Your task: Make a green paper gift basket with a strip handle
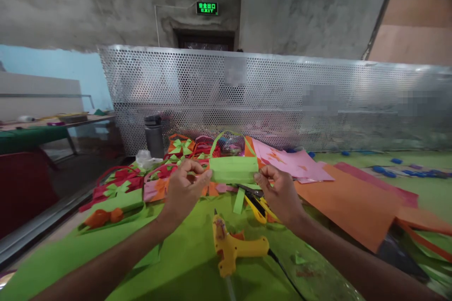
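Note:
A small light-green felt bag (233,170) with a thin looped handle is held up over the table. My left hand (185,186) pinches its left edge between thumb and fingers. At the opposite edge, my right hand (280,193) grips it the same way. Below the bag lies a yellow glue gun (235,247), its nozzle toward the back and a black cord running off to the front right. Yellow-handled scissors (257,207) rest beside my right hand, partly hidden by it. A loose green strip (239,201) lies close to them.
Red, pink and orange felt bags with bows (120,188) are heaped at the left. Orange sheets (349,195) and pink sheets (293,160) spread to the right. A dark bottle (154,136) stands before a perforated metal panel (208,84). Blue pieces (388,171) lie far right.

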A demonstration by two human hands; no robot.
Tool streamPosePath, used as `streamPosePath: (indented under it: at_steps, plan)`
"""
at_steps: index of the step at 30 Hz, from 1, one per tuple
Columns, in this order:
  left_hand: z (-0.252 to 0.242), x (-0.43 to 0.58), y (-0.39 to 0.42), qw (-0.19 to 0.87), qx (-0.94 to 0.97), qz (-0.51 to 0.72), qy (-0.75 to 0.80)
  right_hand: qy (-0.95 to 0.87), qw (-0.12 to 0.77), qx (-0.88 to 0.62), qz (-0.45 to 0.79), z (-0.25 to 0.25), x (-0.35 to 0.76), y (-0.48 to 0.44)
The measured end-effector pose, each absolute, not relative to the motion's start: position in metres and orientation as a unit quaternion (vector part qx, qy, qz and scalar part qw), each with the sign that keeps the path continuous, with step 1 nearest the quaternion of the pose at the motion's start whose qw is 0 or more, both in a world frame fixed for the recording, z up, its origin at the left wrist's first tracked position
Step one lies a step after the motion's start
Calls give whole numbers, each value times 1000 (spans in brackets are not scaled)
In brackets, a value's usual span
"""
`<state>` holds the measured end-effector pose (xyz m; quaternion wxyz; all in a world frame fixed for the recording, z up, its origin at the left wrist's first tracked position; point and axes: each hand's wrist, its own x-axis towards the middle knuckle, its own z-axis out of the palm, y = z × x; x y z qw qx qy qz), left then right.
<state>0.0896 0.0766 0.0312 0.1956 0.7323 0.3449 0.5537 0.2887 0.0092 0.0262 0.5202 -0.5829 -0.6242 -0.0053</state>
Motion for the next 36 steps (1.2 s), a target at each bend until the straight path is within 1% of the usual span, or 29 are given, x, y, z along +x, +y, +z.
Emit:
streamPosePath:
  at_steps: [2,3,4,6,8,11,15,21,25,29,31,33,36]
  plan:
    - [34,87,74,57,764,564,308,-628,514,-585,-11,24,288,10]
    - [35,87,72,-6,786,550,283,-630,510,-586,-13,23,288,10]
    - [36,87,69,-55,811,522,258,-634,504,-586,-15,21,286,10]
    - [35,89,62,-111,861,440,230,-645,492,-585,-19,19,282,8]
    - [30,93,58,-132,892,368,228,-661,477,-579,-22,17,277,3]
    - [21,98,59,-136,903,312,263,-684,459,-566,-30,18,271,-3]
    - [13,100,63,-121,903,281,302,-700,449,-553,-44,19,267,-9]
    - [15,100,62,-100,910,255,313,-703,447,-551,-52,20,264,-11]
    - [17,99,61,-48,915,265,302,-702,447,-552,-56,22,264,-11]
    - [18,97,62,48,904,296,304,-706,459,-537,-45,26,265,-12]
    - [20,96,64,138,887,322,302,-705,475,-526,-15,28,266,-14]
    - [23,95,66,259,858,337,289,-697,501,-513,18,31,267,-16]
    - [32,94,67,455,812,290,224,-680,538,-497,34,36,268,-21]
